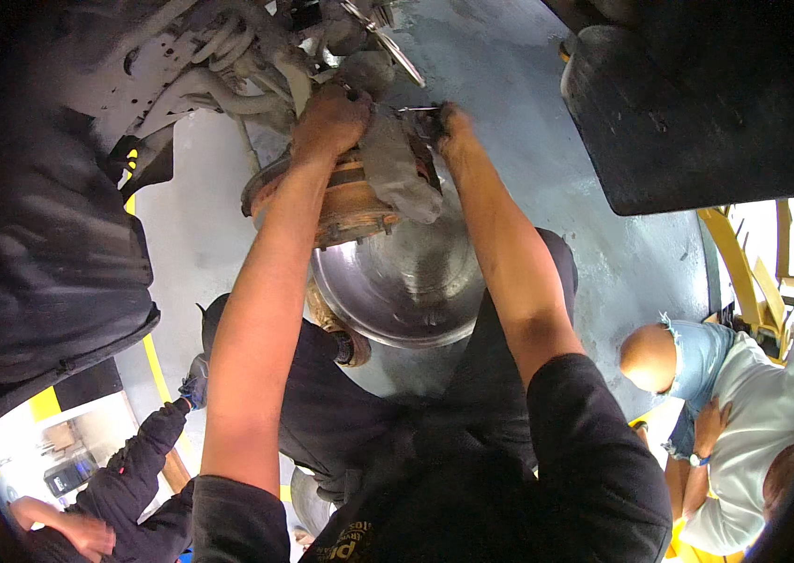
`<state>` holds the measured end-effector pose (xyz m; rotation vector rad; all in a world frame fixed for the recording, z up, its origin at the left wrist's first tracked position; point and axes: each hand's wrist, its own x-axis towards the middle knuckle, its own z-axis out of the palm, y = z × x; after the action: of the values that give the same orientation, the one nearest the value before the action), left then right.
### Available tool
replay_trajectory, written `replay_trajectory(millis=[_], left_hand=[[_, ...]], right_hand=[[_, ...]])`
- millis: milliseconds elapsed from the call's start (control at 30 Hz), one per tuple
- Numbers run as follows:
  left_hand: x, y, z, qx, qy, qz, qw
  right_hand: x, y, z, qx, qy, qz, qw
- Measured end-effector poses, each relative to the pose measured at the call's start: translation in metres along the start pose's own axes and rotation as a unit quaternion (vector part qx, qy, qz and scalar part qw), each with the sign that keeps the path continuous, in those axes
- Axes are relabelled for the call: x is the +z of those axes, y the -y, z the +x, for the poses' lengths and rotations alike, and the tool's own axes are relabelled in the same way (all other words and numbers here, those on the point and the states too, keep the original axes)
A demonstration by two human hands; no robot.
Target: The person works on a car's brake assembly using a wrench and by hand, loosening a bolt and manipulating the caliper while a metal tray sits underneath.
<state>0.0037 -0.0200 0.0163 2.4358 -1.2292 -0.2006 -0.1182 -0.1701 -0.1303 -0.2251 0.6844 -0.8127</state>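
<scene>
My left hand (331, 122) is closed at the top of a grimy grey brake caliper (402, 183), on the wheel assembly; what its fingers hold is hidden. My right hand (449, 127) is at the caliper's upper right, fingers curled beside a thin metal rod (416, 109); its grip is partly hidden. The rusty brake disc (350, 225) lies behind my left forearm and the caliper. A wide shiny steel pan (388, 310) sits below. A long silver metal piece (397, 52) shows above my hands among the suspension parts (247, 56).
Black wheel-well panels (59, 300) and a dark flap (660, 122) flank me. A person in a white shirt (754, 413) is at lower right by yellow metal frames (744, 263). Another person in dark clothing (125, 497) is at lower left. My knees straddle the pan, with a boot beside it.
</scene>
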Motion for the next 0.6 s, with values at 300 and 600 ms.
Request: replay_trajectory(millis=[300, 600], left_hand=[[0.007, 0.009, 0.002, -0.018, -0.058, -0.031, 0.998], [0.000, -0.009, -0.006, -0.089, -0.060, 0.011, 0.994]], right_hand=[[-0.006, 0.020, 0.005, -0.189, 0.038, -0.252, 0.948], [0.008, -0.003, -0.019, -0.098, 0.184, -0.498, 0.842]])
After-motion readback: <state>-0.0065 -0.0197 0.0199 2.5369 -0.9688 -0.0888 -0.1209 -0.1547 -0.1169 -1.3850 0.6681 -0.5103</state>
